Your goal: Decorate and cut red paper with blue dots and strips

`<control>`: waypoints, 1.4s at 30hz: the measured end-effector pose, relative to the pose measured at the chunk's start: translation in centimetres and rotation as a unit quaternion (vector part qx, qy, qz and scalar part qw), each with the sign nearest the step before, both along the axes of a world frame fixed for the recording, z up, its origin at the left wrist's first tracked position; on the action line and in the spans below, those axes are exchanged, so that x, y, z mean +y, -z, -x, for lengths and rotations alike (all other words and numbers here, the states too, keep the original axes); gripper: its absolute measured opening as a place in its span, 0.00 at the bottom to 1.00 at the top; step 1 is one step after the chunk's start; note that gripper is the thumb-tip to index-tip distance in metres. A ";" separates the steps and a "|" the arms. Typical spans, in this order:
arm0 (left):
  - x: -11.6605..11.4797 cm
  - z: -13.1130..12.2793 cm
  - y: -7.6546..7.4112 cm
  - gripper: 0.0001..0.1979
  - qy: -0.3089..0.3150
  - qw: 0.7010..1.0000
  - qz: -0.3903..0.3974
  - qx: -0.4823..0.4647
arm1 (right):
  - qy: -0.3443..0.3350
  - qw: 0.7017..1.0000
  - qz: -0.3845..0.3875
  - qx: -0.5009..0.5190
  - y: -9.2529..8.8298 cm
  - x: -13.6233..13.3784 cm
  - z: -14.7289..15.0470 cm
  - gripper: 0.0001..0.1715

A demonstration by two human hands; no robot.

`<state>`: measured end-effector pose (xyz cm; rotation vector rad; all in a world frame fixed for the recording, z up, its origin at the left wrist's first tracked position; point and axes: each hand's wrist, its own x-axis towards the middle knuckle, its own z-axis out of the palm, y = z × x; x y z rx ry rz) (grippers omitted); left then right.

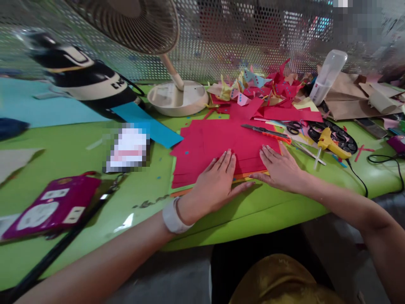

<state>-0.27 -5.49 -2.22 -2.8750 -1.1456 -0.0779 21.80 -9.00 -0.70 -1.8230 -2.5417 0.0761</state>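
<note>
A stack of red paper sheets (211, 139) lies on the green table (152, 232), with orange and yellow edges showing under its near side. My left hand (218, 179) rests flat on the near part of the stack, fingers together and thumb pointing right. Beside it my right hand (278, 166) lies flat over the stack's right corner, fingers stretched forward. Neither hand grips anything. A utility knife (267, 132) with an orange handle lies across the stack's upper right. Against the stack's left side is a strip of blue paper (158, 131).
A fan (177, 99) and a black bottle (91, 84) stand at the back left. Folded paper pieces (262, 88) are heaped behind the stack. At right lie scissors (294, 127), a yellow glue gun (335, 145) and a clear bottle (329, 76). A purple pouch (53, 207) is at left.
</note>
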 end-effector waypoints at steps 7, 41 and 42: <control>-0.1 1.1 -0.4 0.57 -0.073 0.996 0.003 0.043 | 0.018 0.999 -0.039 -0.030 0.1 0.0 -0.4 0.51; 3.0 0.4 -3.6 0.29 -0.047 0.917 0.132 -0.373 | -0.065 0.958 -0.249 0.130 1.9 4.8 -1.8 0.08; 3.1 0.2 -3.3 0.28 -0.050 0.901 0.180 -0.391 | -0.054 0.946 -0.273 0.165 1.8 4.7 -1.6 0.09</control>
